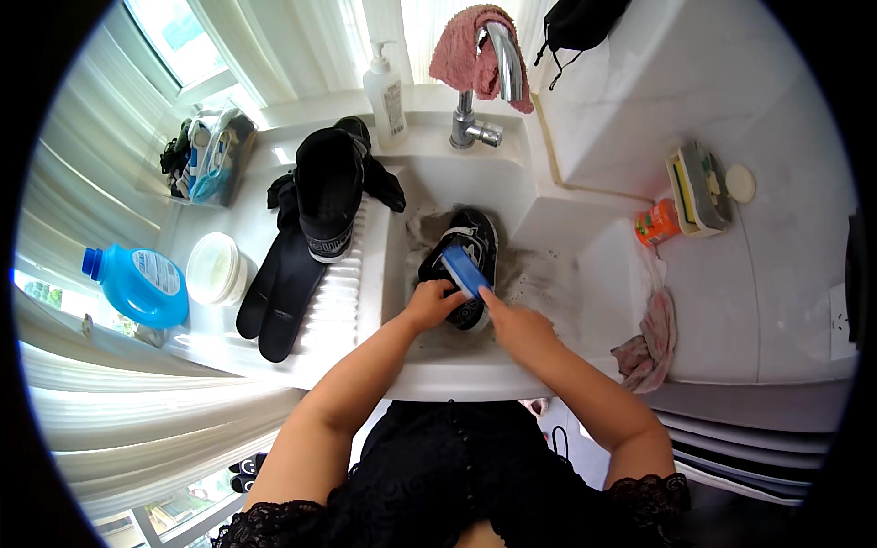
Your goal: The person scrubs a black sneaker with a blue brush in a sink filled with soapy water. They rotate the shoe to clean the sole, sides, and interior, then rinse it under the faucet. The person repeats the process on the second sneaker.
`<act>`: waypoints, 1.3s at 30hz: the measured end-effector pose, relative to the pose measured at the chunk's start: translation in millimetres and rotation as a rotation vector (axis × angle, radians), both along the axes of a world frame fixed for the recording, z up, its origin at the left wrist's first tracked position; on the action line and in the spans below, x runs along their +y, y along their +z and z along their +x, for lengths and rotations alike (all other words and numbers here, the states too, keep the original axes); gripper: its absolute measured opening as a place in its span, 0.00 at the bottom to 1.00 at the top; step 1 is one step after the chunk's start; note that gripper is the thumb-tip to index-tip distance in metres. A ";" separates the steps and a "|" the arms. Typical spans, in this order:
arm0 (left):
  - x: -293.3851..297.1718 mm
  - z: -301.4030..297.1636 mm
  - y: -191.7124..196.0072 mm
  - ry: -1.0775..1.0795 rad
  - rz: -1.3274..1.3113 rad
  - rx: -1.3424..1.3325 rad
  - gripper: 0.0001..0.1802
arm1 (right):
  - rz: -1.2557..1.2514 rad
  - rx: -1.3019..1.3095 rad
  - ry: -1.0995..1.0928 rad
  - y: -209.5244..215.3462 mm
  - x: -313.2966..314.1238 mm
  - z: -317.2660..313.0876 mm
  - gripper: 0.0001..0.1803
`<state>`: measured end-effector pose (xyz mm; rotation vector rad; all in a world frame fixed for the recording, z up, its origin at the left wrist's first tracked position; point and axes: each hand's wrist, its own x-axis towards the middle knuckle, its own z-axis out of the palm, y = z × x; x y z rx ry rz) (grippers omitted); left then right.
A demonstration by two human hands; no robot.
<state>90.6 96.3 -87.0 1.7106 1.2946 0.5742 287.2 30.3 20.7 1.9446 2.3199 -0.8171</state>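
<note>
A black shoe (pixel 475 239) with white markings lies in the white sink basin (pixel 585 274), with murky grey water and suds around it. My right hand (pixel 517 321) is closed on a blue scrub brush (pixel 465 268), which rests against the upper part of the shoe. At the shoe's near left side is my left hand (pixel 431 305), its fingers closed on the shoe. The undersides of the brush and of the shoe are hidden.
On the ribbed washboard at left stand another black shoe (pixel 329 187) and black insoles (pixel 283 297). Further left are a blue detergent jug (pixel 142 285) and a white tub (pixel 217 268). A chrome faucet (pixel 466 128), draped with a pink cloth (pixel 461 50), rises behind the basin.
</note>
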 end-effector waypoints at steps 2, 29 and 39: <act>-0.8 1.3 14.7 -0.021 -0.053 0.033 0.22 | 0.029 -0.054 -0.056 -17.1 24.3 -6.6 0.28; -5.0 -15.0 3.6 0.026 -0.010 0.059 0.27 | -0.421 0.090 -0.347 -26.0 7.7 59.9 0.26; 0.1 -9.1 1.2 0.069 -0.390 -0.265 0.24 | -0.002 0.100 -0.196 -11.4 -4.6 0.6 0.26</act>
